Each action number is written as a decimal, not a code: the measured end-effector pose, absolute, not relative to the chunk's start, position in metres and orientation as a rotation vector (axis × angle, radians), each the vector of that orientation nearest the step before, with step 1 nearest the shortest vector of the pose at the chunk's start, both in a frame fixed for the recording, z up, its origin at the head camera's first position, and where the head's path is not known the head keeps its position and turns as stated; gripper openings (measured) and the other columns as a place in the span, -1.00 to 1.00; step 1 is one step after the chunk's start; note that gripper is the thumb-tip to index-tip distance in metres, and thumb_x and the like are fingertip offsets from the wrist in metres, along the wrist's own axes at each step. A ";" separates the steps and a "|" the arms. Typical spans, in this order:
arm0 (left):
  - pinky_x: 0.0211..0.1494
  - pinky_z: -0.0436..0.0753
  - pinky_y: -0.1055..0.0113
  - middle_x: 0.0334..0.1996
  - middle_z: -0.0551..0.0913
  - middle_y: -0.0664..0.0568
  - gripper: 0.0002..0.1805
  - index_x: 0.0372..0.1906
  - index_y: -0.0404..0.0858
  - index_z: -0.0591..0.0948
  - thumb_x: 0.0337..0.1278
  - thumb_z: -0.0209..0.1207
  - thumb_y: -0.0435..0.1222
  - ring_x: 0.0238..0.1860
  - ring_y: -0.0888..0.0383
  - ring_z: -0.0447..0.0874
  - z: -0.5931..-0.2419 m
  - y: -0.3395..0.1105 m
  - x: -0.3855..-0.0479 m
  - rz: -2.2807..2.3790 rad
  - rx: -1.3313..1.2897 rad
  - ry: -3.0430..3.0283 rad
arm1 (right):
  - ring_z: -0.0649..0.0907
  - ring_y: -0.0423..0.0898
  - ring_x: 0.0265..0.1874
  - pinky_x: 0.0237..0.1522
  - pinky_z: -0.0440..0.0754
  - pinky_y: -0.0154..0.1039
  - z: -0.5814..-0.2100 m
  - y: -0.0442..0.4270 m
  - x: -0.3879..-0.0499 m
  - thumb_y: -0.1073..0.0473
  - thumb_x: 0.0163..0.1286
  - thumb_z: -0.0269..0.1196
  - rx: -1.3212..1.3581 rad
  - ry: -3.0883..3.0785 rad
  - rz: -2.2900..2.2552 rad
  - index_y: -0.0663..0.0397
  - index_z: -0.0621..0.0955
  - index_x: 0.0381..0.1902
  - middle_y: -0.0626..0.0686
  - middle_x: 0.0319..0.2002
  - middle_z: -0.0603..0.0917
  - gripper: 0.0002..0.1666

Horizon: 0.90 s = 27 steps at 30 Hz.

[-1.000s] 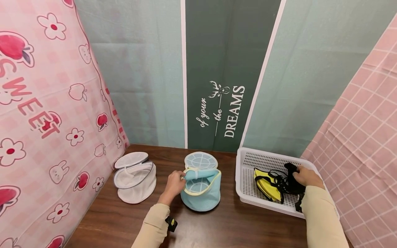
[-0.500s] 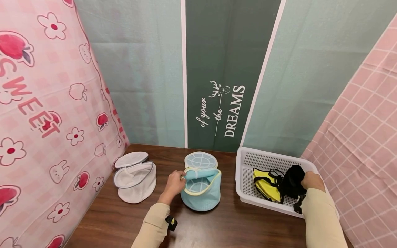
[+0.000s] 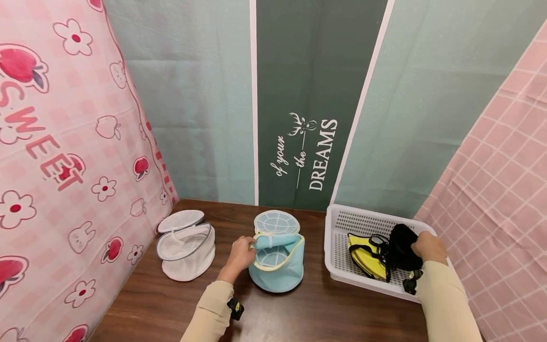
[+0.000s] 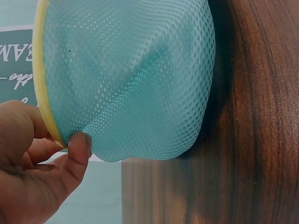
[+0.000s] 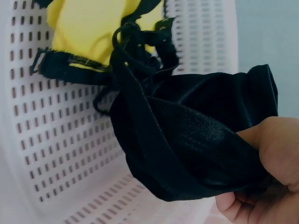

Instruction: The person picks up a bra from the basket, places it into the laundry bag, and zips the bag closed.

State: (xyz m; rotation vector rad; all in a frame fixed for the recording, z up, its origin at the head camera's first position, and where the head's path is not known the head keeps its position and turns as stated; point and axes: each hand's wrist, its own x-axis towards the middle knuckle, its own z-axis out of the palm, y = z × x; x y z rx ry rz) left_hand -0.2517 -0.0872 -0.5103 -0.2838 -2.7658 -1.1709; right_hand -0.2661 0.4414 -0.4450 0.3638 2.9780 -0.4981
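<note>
My left hand (image 3: 241, 253) pinches the yellow-edged rim of a blue mesh bag (image 3: 279, 278), which stands with its round lid folded back. In the left wrist view, thumb and fingers of the hand (image 4: 44, 163) hold the rim of the mesh (image 4: 126, 79). Over the white basket (image 3: 360, 281), my right hand (image 3: 430, 248) grips a black cloth item (image 3: 403, 247). The right wrist view has the hand (image 5: 275, 172) holding the black cloth (image 5: 196, 140) by one end, beside a yellow item with black trim (image 5: 86, 30). That yellow piece (image 3: 368, 256) lies in the basket.
A white mesh bag (image 3: 190, 256) with a grey rim stands on the brown wooden table (image 3: 282, 323) at the left. Patterned pink cloth (image 3: 85, 156) hangs at the left, pink checked cloth (image 3: 500, 190) at the right, and a green curtain behind.
My right hand has shifted slightly right, and the black cloth has changed shape in its grip. The yellow item has moved slightly left. My left hand stays on the blue bag's rim.
</note>
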 end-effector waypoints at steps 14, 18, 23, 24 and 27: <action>-0.20 0.53 0.11 -0.26 0.54 -0.21 -0.73 -0.13 -0.49 0.61 -0.02 0.14 -0.52 -0.19 -0.13 0.52 -0.509 -0.090 -0.249 -1.176 -0.292 -2.773 | 0.49 0.30 -0.53 -0.58 0.44 0.06 -0.419 0.429 -0.249 0.17 0.12 0.01 0.508 3.097 -0.585 0.41 0.48 -0.59 0.46 -0.47 0.48 -0.66; -0.20 0.54 0.10 -0.23 0.54 -0.25 -0.72 -0.12 -0.51 0.61 -0.01 0.14 -0.52 -0.17 -0.15 0.52 -0.508 -0.090 -0.250 -1.186 -0.278 -2.773 | 0.48 0.45 -0.45 -0.50 0.42 0.14 -0.412 0.429 -0.247 0.17 0.10 0.02 0.568 3.157 -0.578 0.54 0.49 -0.53 0.54 -0.43 0.48 -0.60; -0.17 0.53 0.07 -0.20 0.55 -0.27 -0.72 -0.12 -0.50 0.61 -0.01 0.14 -0.52 -0.13 -0.17 0.52 -0.510 -0.091 -0.251 -1.181 -0.276 -2.772 | 0.48 0.46 -0.46 -0.49 0.40 0.14 -0.404 0.426 -0.241 0.15 0.12 0.01 0.604 3.226 -0.624 0.61 0.48 -0.51 0.56 -0.44 0.48 -0.54; -0.16 0.53 0.07 -0.21 0.55 -0.26 -0.72 -0.12 -0.50 0.61 -0.02 0.13 -0.52 -0.12 -0.18 0.52 -0.510 -0.091 -0.251 -1.176 -0.280 -2.771 | 0.47 0.47 -0.45 -0.48 0.41 0.15 -0.402 0.426 -0.241 0.14 0.14 0.00 0.624 3.228 -0.652 0.63 0.48 -0.48 0.57 -0.42 0.47 -0.52; -0.15 0.53 0.06 -0.22 0.56 -0.25 -0.71 -0.12 -0.50 0.61 -0.03 0.14 -0.52 -0.12 -0.18 0.52 -0.511 -0.091 -0.251 -1.168 -0.288 -2.767 | 0.44 0.52 -0.34 -0.40 0.39 0.20 -0.398 0.424 -0.239 0.10 0.18 0.00 0.715 3.221 -0.727 0.69 0.46 -0.35 0.64 -0.30 0.43 -0.45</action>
